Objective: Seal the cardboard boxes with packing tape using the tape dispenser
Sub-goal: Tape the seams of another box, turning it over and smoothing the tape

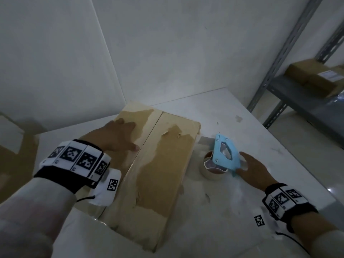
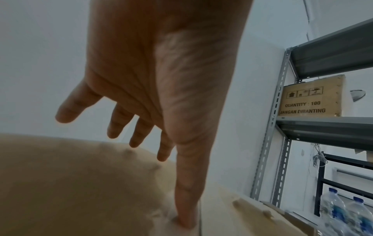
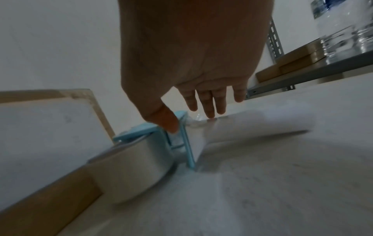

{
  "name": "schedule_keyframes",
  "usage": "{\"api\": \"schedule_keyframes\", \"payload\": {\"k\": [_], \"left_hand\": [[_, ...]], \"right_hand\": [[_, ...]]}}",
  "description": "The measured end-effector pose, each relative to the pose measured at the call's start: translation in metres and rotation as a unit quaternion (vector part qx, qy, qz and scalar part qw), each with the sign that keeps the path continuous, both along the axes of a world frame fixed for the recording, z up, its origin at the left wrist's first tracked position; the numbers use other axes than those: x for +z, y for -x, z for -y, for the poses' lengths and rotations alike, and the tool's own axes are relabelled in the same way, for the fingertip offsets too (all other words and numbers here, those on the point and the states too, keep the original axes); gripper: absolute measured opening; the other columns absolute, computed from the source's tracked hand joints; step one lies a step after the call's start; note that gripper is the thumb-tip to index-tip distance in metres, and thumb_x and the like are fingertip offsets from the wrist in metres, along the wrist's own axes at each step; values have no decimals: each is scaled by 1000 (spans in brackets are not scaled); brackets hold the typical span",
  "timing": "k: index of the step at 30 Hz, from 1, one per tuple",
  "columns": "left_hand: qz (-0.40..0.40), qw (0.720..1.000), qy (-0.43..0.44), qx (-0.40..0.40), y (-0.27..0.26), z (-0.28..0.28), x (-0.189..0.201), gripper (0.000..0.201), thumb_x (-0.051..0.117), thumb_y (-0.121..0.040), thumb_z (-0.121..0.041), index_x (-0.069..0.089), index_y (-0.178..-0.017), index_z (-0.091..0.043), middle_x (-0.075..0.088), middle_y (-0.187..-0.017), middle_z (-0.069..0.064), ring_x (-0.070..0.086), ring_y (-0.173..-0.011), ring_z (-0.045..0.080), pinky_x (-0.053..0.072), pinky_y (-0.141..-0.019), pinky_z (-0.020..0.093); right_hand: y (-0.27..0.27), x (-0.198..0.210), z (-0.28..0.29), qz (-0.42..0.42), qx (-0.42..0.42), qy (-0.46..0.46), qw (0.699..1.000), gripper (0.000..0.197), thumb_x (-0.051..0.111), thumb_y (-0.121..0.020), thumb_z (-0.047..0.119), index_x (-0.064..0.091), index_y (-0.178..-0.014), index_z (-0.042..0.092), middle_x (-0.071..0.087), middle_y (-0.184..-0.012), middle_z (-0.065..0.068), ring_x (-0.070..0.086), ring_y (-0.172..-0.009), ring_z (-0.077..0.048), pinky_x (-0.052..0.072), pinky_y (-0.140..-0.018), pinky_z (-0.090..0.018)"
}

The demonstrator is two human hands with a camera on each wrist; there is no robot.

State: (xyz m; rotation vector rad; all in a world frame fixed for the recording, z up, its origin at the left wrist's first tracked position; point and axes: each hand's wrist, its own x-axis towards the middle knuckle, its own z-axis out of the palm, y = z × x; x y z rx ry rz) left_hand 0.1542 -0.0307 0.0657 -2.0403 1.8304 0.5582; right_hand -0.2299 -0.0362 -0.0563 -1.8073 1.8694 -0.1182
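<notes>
A brown cardboard box (image 1: pixel 163 174) lies on the white table with both top flaps down and a seam running along its middle. My left hand (image 1: pixel 126 135) rests flat on the left flap with fingers straight. In the left wrist view the thumb (image 2: pixel 185 207) presses on the box (image 2: pixel 70 183) beside the seam. To the right of the box stands a light blue tape dispenser (image 1: pixel 226 155) with a roll of tape (image 1: pixel 209 174). My right hand (image 1: pixel 249 164) reaches it with fingers extended. Its thumb (image 3: pixel 169 124) touches the blue frame (image 3: pixel 187 151) above the roll (image 3: pixel 131 172).
A grey metal shelf (image 1: pixel 297 97) stands at the right, close to the table (image 1: pixel 232 220), with a cardboard box (image 1: pixel 316 77) on it. Water bottles (image 2: pixel 347 214) sit on a lower level. Walls close off the table's far side. More cardboard (image 1: pixel 11 149) lies at far left.
</notes>
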Motion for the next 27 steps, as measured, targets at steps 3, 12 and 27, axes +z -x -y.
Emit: {"api": "schedule_keyframes", "payload": {"k": [3, 12, 27], "left_hand": [[-19, 1000, -16, 15, -1, 3, 1, 92, 59, -80, -53, 7, -148, -22, 3, -157, 9, 8, -145, 23, 20, -116, 40], [26, 999, 3, 44, 0, 7, 2, 86, 51, -84, -55, 5, -147, -19, -6, -155, 19, -11, -144, 32, 2, -118, 45], [-55, 992, -33, 107, -9, -1, 6, 103, 62, -71, -64, -5, -144, -36, 17, -142, 19, 37, -126, 43, 38, -103, 50]], "right_hand": [[11, -11, -3, -80, 54, -24, 995, 75, 66, -77, 25, 27, -139, 12, 43, -135, -14, 44, -121, -30, 35, -100, -37], [18, -8, -4, -54, 30, -30, 998, 43, 55, -85, 15, 38, -124, 6, 43, -121, -15, 49, -108, -34, 37, -91, -41], [-30, 114, 24, 278, -57, 136, 949, 5, 49, -89, 8, 49, -89, 13, 56, -78, -6, 55, -66, -17, 46, -60, -25]]}}
